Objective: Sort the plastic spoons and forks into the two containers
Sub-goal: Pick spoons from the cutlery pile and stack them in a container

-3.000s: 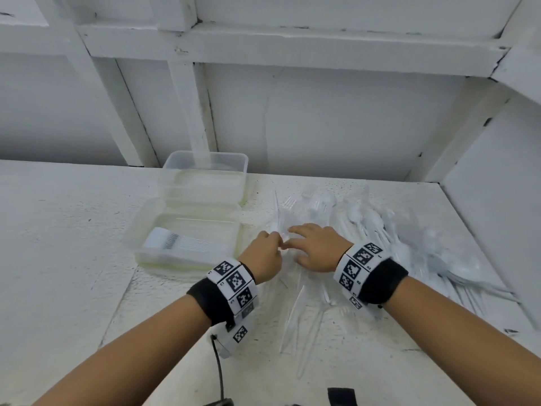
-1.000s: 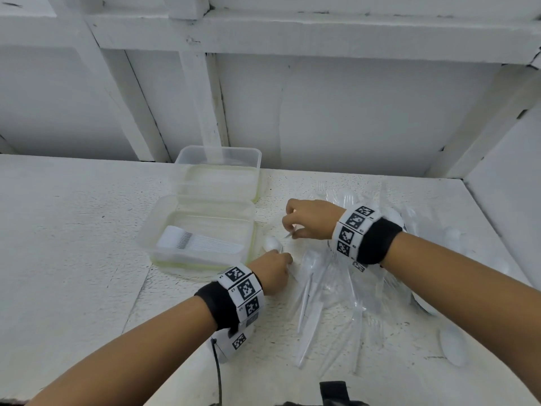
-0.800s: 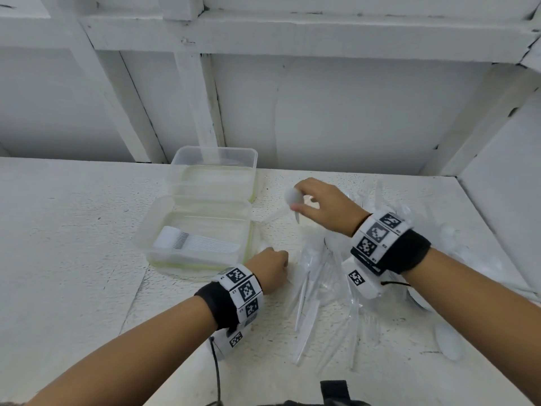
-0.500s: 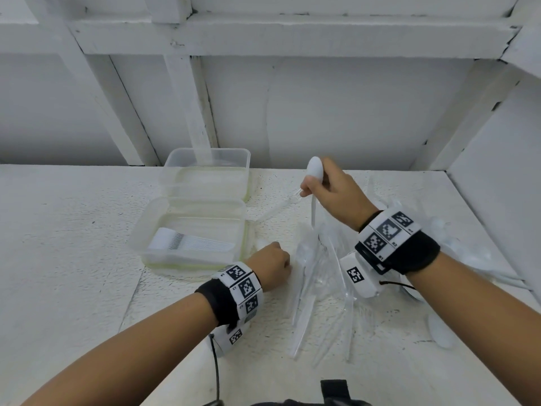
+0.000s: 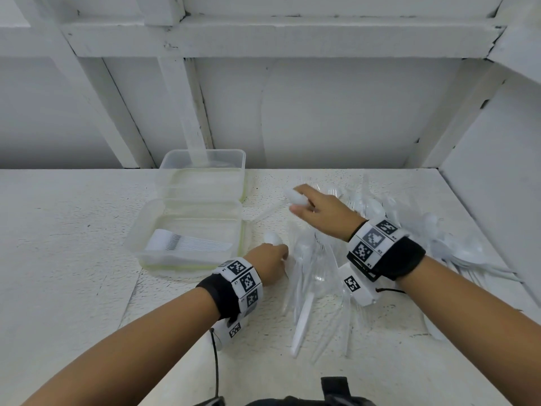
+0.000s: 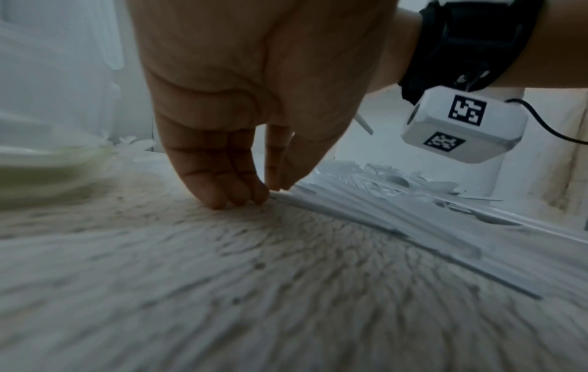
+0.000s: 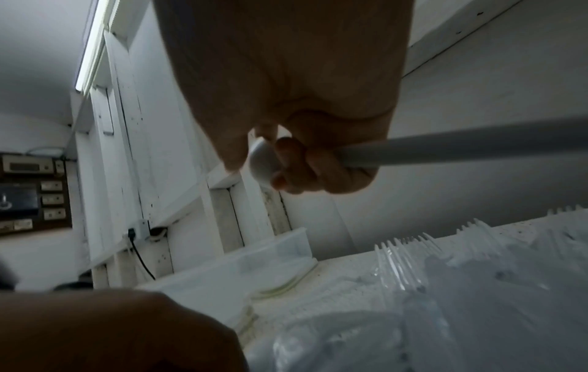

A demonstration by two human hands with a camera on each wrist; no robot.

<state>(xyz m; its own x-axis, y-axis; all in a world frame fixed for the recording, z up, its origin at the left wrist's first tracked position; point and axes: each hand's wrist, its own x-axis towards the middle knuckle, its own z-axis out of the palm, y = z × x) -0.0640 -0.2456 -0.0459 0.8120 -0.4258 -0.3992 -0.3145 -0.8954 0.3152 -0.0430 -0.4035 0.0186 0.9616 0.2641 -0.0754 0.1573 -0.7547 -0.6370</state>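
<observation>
White spoon [image 7: 264,163] — bowl pinched in curled R fingers [image 7: 288,161]; L fingers [image 6: 222,186] grip unclear.

Rough, speckled matt white table [image 5: 73,259], clear glossy plastic containers [image 5: 202,171], smooth white plastic spoon [image 7: 264,161], translucent plastic forks [image 7: 404,254], black cloth wristbands [image 5: 401,259]

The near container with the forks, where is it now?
In the head view the near container sits left of centre, touching the far container behind it, just left of the left hand.
</observation>
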